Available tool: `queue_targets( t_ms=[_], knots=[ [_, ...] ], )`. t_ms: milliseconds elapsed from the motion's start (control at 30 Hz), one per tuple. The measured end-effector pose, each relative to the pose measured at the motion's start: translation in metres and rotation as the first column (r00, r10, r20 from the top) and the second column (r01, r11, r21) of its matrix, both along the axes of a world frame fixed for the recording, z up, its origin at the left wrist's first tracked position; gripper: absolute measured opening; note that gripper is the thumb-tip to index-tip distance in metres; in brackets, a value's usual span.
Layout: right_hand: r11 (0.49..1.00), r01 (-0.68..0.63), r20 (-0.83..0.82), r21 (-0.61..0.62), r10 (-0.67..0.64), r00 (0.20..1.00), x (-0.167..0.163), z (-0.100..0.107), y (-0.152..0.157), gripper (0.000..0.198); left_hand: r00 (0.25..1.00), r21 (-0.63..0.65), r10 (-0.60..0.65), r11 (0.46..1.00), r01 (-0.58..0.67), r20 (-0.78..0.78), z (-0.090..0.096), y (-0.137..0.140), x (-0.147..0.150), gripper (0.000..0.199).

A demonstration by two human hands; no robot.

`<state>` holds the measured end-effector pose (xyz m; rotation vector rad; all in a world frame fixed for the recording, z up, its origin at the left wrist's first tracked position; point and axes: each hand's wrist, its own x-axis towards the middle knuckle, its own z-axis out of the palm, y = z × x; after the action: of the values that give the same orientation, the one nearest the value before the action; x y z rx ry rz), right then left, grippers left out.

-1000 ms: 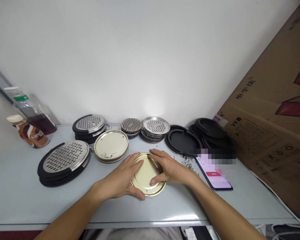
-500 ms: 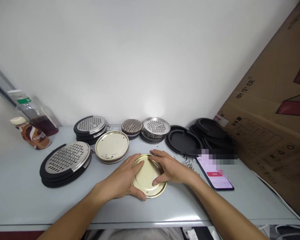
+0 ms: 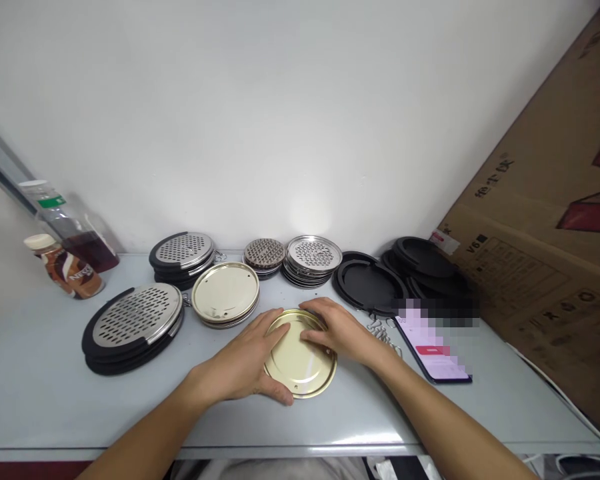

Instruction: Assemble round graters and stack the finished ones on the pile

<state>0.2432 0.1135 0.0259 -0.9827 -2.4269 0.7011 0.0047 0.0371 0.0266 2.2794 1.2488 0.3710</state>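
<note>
A round gold-coloured metal lid (image 3: 300, 363) with small holes near its rim lies on the grey table right in front of me. My left hand (image 3: 247, 357) holds it from the left, fingers along the far left rim and thumb at the near edge. On the far right side my right hand (image 3: 340, 333) grips the rim, its thumb reaching over the lid's face. Just beyond my left hand is a stack of similar gold lids (image 3: 225, 291). Small wire hooks (image 3: 383, 337) lie to the right of my right hand.
Grater discs with black rims (image 3: 135, 323) are stacked at left, more (image 3: 183, 253) behind them. Bare grater discs (image 3: 314, 257) and a spiky disc (image 3: 265, 253) stand along the wall. Black rings (image 3: 370, 283), a phone (image 3: 433, 350) and a large carton (image 3: 530, 267) are right; bottles (image 3: 67, 267) far left.
My right thumb has moved up and away from the near part of the lid toward its far rim. My left hand keeps its hold, and the lid stays nearly in place.
</note>
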Motion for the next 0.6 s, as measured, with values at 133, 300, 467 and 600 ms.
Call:
queue_targets(
  t_ms=[133,300,467,600],
  knots=[
    [0.996,0.056,-0.008,0.07,-0.056,0.998,-0.009,-0.008,0.009,0.022,1.0,-0.027,-0.003,1.0,0.003,-0.017,-0.002,0.0,-0.001,0.11],
    [0.998,0.042,-0.054,0.044,-0.04,0.998,-0.016,-0.014,0.015,0.017,1.0,-0.039,-0.011,0.999,0.01,-0.027,-0.002,-0.001,-0.001,0.109],
    [0.999,0.035,-0.132,-0.014,-0.036,0.991,-0.017,-0.019,0.017,0.016,1.0,-0.028,-0.012,1.0,0.011,-0.009,-0.003,0.0,-0.001,0.108],
    [0.998,0.067,-0.116,-0.013,-0.068,0.991,-0.018,-0.02,0.017,0.015,1.0,-0.031,-0.021,0.999,0.02,-0.01,-0.004,-0.002,-0.001,0.106]
  ],
)
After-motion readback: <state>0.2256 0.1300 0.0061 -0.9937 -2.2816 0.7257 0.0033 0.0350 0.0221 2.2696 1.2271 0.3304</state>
